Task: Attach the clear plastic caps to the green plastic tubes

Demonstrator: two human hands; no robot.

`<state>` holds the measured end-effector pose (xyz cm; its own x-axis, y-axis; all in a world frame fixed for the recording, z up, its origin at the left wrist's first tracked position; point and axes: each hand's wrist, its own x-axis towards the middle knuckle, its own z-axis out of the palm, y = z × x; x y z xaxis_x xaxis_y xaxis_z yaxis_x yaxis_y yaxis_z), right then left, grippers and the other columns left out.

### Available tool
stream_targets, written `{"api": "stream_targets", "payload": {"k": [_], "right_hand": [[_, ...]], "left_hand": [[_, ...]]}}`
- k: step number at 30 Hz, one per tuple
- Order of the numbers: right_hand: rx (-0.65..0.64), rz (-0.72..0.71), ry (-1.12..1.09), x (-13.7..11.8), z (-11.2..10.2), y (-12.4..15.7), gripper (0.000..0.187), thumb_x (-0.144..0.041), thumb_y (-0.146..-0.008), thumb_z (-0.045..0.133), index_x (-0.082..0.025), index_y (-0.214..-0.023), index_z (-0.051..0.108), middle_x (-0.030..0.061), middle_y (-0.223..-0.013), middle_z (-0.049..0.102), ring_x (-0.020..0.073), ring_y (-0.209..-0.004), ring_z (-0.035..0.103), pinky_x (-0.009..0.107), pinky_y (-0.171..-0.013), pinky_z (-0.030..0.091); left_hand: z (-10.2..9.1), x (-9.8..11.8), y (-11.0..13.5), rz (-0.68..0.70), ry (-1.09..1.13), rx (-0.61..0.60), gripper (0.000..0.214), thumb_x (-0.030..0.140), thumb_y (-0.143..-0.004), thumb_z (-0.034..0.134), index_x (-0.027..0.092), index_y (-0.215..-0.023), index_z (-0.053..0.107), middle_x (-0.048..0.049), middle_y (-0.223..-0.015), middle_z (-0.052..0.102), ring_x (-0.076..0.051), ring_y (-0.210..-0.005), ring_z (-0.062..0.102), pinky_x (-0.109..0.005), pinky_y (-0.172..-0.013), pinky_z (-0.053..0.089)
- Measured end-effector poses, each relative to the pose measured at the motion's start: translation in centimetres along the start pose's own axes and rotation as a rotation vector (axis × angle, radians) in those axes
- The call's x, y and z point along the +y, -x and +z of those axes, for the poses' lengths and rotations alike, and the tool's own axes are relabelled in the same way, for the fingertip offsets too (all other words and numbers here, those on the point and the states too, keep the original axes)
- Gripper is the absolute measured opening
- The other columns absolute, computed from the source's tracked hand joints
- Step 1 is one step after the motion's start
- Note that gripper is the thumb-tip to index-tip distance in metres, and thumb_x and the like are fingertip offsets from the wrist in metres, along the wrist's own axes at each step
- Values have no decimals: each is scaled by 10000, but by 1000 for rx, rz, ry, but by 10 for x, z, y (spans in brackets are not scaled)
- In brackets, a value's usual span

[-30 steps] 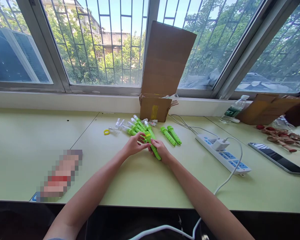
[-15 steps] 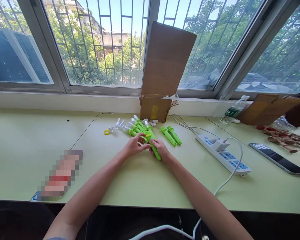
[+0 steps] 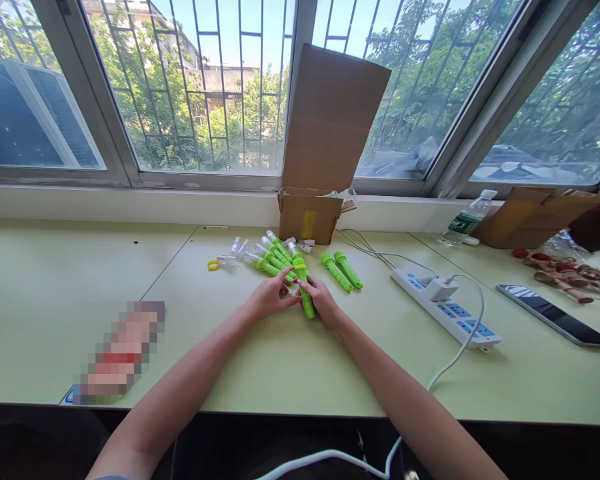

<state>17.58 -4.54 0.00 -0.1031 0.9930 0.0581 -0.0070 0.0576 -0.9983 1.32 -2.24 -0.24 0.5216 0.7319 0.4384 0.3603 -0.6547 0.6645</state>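
Note:
My right hand (image 3: pixel 321 301) is closed around the body of a green ribbed plastic tube (image 3: pixel 307 308), which points away from me. My left hand (image 3: pixel 273 297) curls against its left side, index fingertip near the yellow ring (image 3: pixel 299 265) at its upper part and thumb close to the body. Just beyond my fingers lies a cluster of similar green tubes (image 3: pixel 265 267) with clear tips. Two more green tubes (image 3: pixel 343 272) lie side by side to the right. Left of the cluster are several clear plastic caps (image 3: pixel 237 248) and a loose yellow ring (image 3: pixel 213 265).
An open cardboard box (image 3: pixel 307 217) stands against the window sill. To the right are a white power strip (image 3: pixel 450 310) with cables, a phone (image 3: pixel 555 317), a water bottle (image 3: pixel 467 219) and several wooden-looking pieces (image 3: pixel 570 275). A blurred packet (image 3: pixel 123 353) lies front left.
The held green tube has swung straighter, its near end shifting left. My left fingers have moved slightly along with it, and my right hand keeps its hold.

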Motion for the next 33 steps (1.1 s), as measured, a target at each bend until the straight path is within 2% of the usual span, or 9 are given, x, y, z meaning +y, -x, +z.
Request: {"api": "stream_targets", "payload": {"k": [7,14,20,27,33], "right_hand": [[71,-130,51,7,1,-3,388,-455,-633,685,-174,-864,553,-10,-680,583,120,-545,521,232,-479,423],[124,-216,124,6,5,-3,408,-450,-618,703,-166,-858,534,9,-722,605,138,-611,555,232,-512,432],[120,-198,179,7,3,-2,381,-469,-691,617,-163,-907,547,-2,-625,571,143,-561,545,246,-481,442],[85,-131,70,6,3,-1,371,-406,-731,558,-171,-1014,509,-52,-542,497,98,-385,424,230,-359,371],[84,-129,79,8,3,-2,334,-394,-725,562,-172,-968,507,-56,-541,489,95,-367,417,227,-338,355]], "left_hand": [[-1,0,0,23,-32,-26,772,432,-772,571,190,-1402,196,-52,-881,654,-157,-740,626,-292,-697,504],[0,4,2,30,-117,-29,801,449,-741,600,204,-1395,208,-52,-870,654,-185,-785,631,-304,-700,501],[0,6,2,45,-118,-40,827,437,-733,616,242,-1397,162,-76,-1048,623,-175,-801,633,-317,-727,502],[0,8,3,38,-150,-53,831,455,-721,622,251,-1391,175,-78,-1058,619,-182,-815,632,-321,-733,501],[1,6,3,47,-168,-51,829,465,-721,617,242,-1390,181,-76,-1048,624,-183,-823,632,-323,-735,503]]}}
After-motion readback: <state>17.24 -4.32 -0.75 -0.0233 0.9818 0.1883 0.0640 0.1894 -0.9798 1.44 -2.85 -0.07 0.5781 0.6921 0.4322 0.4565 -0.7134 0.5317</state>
